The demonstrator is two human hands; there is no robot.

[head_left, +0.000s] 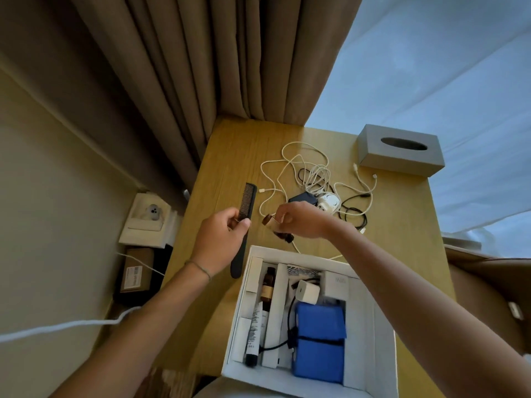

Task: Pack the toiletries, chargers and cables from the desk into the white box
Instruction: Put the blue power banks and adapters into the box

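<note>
- Tabletop (pixel 230 156) of pale wood carries everything; its near end is given over to the white box (pixel 370 311), so each item has only a short trip from the far end into it.
- White box sits open at the near edge, already part filled. Card dividers split it into lanes so long things lie flat and do not roll.
- Blue pouch (pixel 320 340) takes the near middle of the white box, the bulkiest item and so set low.
- Tangle of cables (pixel 304 170) lies beyond the white box, well apart from it, loose and uncoiled. They will likely need gathering before they fit.
- Chargers (pixel 327 201) lie among those cables, beyond the white box, not yet packed.
- Grey tissue box (pixel 399 150) stands far beyond the white box to the right. I judge it no part of the packing.
- Black comb (pixel 244 225) is held upright just beyond the white box's far left corner, teeth end up, tail hanging toward the box rim, probably ready to slide into a long lane.
- Left hand (pixel 224 237) is clamped on the comb at mid-length, thumb and fingers pinching it.
- Right hand (pixel 301 221), just beyond the white box's far edge, pinches a small brown bottle (pixel 273 221) with fingers curled, lifted off the wood.
- Brown bottle and black-capped tube (pixel 254 334) lie lengthwise in the box's left lane.
</note>
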